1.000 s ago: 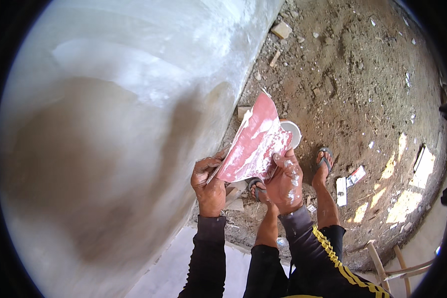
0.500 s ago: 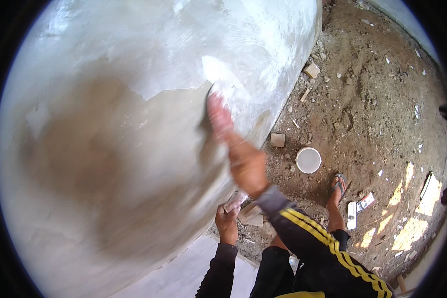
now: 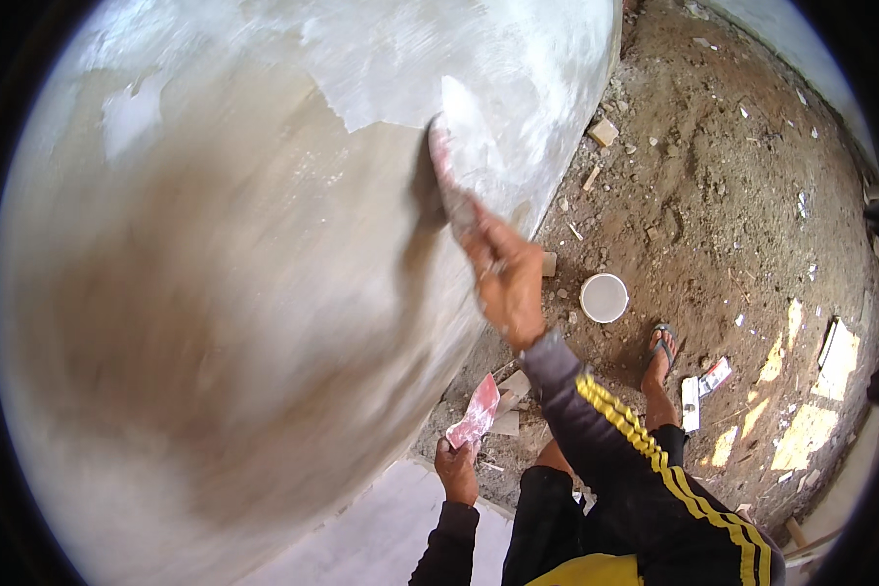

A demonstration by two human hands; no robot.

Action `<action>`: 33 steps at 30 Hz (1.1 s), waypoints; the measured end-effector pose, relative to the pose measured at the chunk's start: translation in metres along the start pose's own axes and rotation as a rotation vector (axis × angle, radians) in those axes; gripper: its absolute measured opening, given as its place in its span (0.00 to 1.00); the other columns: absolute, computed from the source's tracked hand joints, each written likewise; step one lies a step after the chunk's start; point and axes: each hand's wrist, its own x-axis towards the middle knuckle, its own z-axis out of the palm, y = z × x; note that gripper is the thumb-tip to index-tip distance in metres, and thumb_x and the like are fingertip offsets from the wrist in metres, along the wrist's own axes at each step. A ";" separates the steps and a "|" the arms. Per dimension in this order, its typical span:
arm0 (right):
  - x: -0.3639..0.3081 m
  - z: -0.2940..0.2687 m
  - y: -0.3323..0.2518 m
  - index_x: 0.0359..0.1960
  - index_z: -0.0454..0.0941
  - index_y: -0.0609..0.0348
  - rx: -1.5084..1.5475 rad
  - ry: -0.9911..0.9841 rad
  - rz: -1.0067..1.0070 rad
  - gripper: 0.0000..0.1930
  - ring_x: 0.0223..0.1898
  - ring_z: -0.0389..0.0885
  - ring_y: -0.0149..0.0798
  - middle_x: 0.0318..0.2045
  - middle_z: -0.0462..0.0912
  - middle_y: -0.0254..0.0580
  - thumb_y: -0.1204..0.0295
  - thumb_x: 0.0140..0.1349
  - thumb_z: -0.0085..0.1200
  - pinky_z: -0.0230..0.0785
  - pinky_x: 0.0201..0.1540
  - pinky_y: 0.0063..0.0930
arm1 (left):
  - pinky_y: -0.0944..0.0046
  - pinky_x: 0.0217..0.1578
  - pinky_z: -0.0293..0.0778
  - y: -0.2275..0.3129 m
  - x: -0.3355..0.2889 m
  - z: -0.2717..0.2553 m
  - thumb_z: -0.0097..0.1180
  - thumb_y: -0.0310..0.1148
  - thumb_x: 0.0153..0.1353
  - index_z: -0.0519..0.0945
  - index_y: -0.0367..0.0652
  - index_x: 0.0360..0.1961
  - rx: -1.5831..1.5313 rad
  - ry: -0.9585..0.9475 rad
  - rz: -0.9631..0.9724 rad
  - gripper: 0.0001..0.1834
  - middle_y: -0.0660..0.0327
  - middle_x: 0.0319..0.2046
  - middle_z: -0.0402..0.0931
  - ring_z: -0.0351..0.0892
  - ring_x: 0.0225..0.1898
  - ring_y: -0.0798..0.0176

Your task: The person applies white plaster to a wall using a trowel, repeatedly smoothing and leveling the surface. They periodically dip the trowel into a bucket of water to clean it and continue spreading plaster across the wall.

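Note:
A wall (image 3: 225,283) with grey-brown plaster fills the left side, its upper part coated with white putty (image 3: 400,59). My right hand (image 3: 510,283) is closed around a red, putty-smeared spreader (image 3: 446,166), whose blade lies against the wall beside a fresh bright white streak. Lower down, near the wall's foot, my left hand (image 3: 456,471) grips a second red spreader (image 3: 476,412). White putty clings to its face, and it is held clear of the wall.
A round white bucket (image 3: 604,298) stands on the dirt floor (image 3: 693,215) right of my right hand. Pieces of tile or board (image 3: 510,396) lie behind the left spreader. My sandalled foot (image 3: 662,344) is near a white and red packet (image 3: 713,376). Rubble is scattered around.
My right hand and its spreader have moved slightly right and up along the wall. The left spreader now shows more fully, turned upward. The whole view has shifted a little.

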 end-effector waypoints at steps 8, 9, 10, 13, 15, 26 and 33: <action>-0.014 0.006 -0.037 0.60 0.82 0.51 -0.296 0.291 -0.209 0.32 0.41 0.89 0.40 0.48 0.87 0.53 0.90 0.53 0.48 0.81 0.38 0.27 | 0.58 0.55 0.78 0.001 -0.010 -0.008 0.56 0.21 0.62 0.74 0.34 0.51 -0.067 -0.034 0.048 0.15 0.57 0.49 0.76 0.78 0.50 0.63; 0.004 0.012 -0.030 0.60 0.81 0.51 -0.240 0.255 -0.194 0.33 0.44 0.89 0.42 0.49 0.86 0.54 0.90 0.52 0.48 0.81 0.39 0.29 | 0.58 0.55 0.78 0.002 -0.012 -0.010 0.56 0.21 0.62 0.74 0.34 0.51 -0.053 -0.016 0.029 0.16 0.56 0.50 0.76 0.78 0.51 0.62; 0.010 0.025 -0.025 0.62 0.79 0.52 -0.282 0.201 -0.276 0.33 0.46 0.88 0.46 0.51 0.85 0.54 0.89 0.52 0.49 0.81 0.43 0.32 | 0.57 0.55 0.78 0.003 -0.014 -0.011 0.56 0.21 0.62 0.74 0.34 0.52 -0.045 -0.013 0.031 0.16 0.56 0.50 0.76 0.78 0.51 0.62; -0.003 0.046 -0.014 0.65 0.75 0.52 -0.513 -0.006 -0.428 0.34 0.50 0.86 0.50 0.56 0.82 0.52 0.85 0.52 0.51 0.81 0.48 0.39 | 0.57 0.55 0.78 0.003 -0.016 -0.014 0.55 0.20 0.63 0.74 0.34 0.53 -0.066 0.006 0.026 0.17 0.56 0.51 0.76 0.78 0.52 0.61; -0.035 0.038 -0.011 0.64 0.75 0.52 -0.483 -0.156 -0.473 0.33 0.49 0.86 0.50 0.57 0.82 0.52 0.84 0.52 0.51 0.82 0.46 0.39 | 0.56 0.55 0.78 0.002 -0.016 -0.015 0.54 0.20 0.63 0.74 0.35 0.54 -0.070 0.009 0.021 0.18 0.56 0.51 0.77 0.78 0.52 0.61; 0.039 0.014 -0.051 0.55 0.80 0.67 0.179 0.110 0.044 0.14 0.29 0.77 0.21 0.37 0.86 0.37 0.78 0.70 0.51 0.72 0.30 0.16 | 0.45 0.61 0.74 -0.010 -0.013 -0.012 0.55 0.20 0.66 0.74 0.40 0.55 -0.136 -0.110 0.024 0.17 0.59 0.53 0.76 0.77 0.56 0.59; -0.047 -0.013 -0.137 0.49 0.83 0.58 0.077 -0.393 -0.241 0.22 0.53 0.86 0.43 0.56 0.84 0.47 0.88 0.52 0.53 0.81 0.50 0.38 | 0.43 0.62 0.75 0.009 -0.010 0.026 0.54 0.19 0.66 0.71 0.37 0.60 -0.197 -0.017 -0.090 0.21 0.56 0.53 0.74 0.77 0.56 0.54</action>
